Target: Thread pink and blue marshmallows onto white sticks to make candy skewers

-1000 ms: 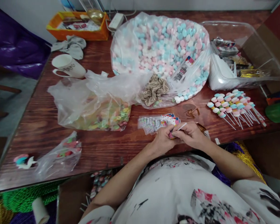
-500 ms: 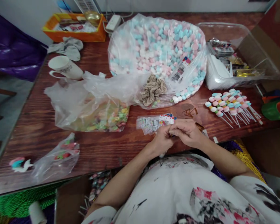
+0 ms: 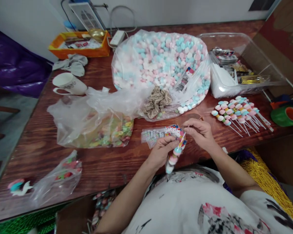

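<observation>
My left hand is closed around a candy skewer in a clear wrapper, its pastel pieces hanging toward me at the table's near edge. My right hand pinches the skewer's upper end with fingertips together. Both hands hover just in front of a stack of printed label cards. A row of finished candy skewers lies to the right of my right hand. A big clear bag of pink, blue and white candies fills the middle of the table behind.
A clear bag of multicoloured sweets lies at left, a beige scrunchie beside it. A white mug and orange tray stand at back left. A clear box of supplies and green tape roll are at right. A small bag lies near left.
The hands, earlier pressed together low over the table edge, have drawn apart. The wrapped candy skewer now shows between them, hanging from my left hand. The view shifted slightly.
</observation>
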A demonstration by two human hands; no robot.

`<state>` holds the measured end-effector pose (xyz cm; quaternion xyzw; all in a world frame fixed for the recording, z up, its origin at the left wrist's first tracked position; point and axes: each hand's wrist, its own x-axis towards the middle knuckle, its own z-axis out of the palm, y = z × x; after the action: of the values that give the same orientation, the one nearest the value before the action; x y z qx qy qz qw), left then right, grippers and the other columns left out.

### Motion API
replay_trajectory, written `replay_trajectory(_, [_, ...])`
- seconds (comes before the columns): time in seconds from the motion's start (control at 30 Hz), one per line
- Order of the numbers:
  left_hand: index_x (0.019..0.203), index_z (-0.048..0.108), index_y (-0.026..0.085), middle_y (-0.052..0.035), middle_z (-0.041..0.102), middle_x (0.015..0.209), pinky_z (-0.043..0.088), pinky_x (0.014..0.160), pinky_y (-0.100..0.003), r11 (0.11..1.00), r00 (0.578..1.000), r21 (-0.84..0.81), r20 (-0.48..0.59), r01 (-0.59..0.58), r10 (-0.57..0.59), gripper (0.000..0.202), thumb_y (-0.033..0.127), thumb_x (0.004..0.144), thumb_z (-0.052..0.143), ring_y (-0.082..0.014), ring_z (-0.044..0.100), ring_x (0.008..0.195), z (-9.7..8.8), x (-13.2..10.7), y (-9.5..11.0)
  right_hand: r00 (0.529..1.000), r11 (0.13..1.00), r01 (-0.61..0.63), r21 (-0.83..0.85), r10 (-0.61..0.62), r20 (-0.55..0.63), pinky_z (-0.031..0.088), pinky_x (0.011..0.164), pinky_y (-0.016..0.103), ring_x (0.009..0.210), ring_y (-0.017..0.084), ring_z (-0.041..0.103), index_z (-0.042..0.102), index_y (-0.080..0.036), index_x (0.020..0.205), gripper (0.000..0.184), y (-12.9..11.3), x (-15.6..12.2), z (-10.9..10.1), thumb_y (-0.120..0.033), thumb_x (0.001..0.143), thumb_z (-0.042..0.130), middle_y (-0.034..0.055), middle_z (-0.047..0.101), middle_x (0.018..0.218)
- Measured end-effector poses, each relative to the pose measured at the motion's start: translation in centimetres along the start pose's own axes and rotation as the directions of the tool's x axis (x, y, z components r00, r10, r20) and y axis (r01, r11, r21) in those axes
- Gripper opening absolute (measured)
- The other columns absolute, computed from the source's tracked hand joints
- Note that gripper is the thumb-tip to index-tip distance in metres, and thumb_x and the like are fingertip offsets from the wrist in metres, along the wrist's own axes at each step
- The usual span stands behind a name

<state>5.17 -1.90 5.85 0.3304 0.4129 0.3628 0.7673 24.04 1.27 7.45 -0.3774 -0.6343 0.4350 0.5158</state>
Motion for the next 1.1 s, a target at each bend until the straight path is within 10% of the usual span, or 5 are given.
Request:
replay_trajectory(0.17, [0.08,0.068,0.017,0.0042,0.056,0.055,0.035,0.038,-0.017,0.969,0.932,0.048,-0.266,-0.242,0.246,0.025,0.04,0.073,0.075,-0.0046,0.042,0.039,0.4,0.9,-0.7,0.986,0.995,-0.095,-0.004,0.094,-0.138,0.048,0.073,0.029,0.081,0.015,0.058,0.067,-0.027,0.104,0.024,1.3,-2.7,1.7,-0.027,0.08,0.069,0.0012,0.065,0.093])
replay_trajectory(0.37, [0.08,0.075,0.021,-0.0025,0.065,0.083,0.05,0.069,-0.024,0.809,0.823,0.387,-0.181,-0.443,0.538,0.01,0.03,0.076,0.073,-0.0128,0.059,0.076,0.9,0.9,-1.4,0.968,0.992,-0.078,0.103,0.1,-0.231,0.046,0.068,0.027,0.072,0.013,0.057,0.069,-0.022,0.079,0.006,1.8,-4.3,3.9,-0.019,0.083,0.065,-0.0009,0.061,0.075])
replay_trajectory(0.57, [0.098,0.073,0.022,-0.0024,0.068,0.09,0.047,0.086,-0.028,0.966,0.955,-0.033,-0.164,-0.256,0.247,0.027,0.043,0.081,0.068,-0.0146,0.06,0.087,1.5,0.3,-3.2,0.957,0.988,0.115,-0.099,-0.137,-0.254,0.047,0.067,0.027,0.075,0.012,0.058,0.069,-0.025,0.09,0.017,2.0,-4.1,4.0,-0.011,0.083,0.062,0.0003,0.059,0.084])
replay_trajectory(0.77, [0.08,0.067,0.013,0.0006,0.06,0.069,0.044,0.064,-0.021,0.975,0.994,-0.198,-0.063,-0.098,0.087,0.03,0.042,0.074,0.075,-0.0084,0.052,0.062,1.4,-0.7,-3.0,0.931,0.962,0.148,-0.228,-0.213,-0.295,0.049,0.078,0.036,0.09,0.018,0.058,0.068,-0.025,0.089,0.017,3.0,-5.1,5.5,-0.013,0.083,0.059,0.0042,0.061,0.095])
replay_trajectory(1.1, [0.075,0.062,0.013,0.0,0.057,0.068,0.034,0.049,-0.017,0.996,0.993,0.024,0.085,0.085,-0.087,0.036,0.047,0.072,0.075,-0.0056,0.044,0.053,-0.4,-0.6,-1.6,0.938,0.821,-0.323,0.471,0.344,0.044,0.048,0.046,0.021,0.051,0.008,0.054,0.049,-0.026,0.115,0.043,3.3,-4.9,4.8,-0.021,0.076,0.067,-0.0032,0.063,0.084])
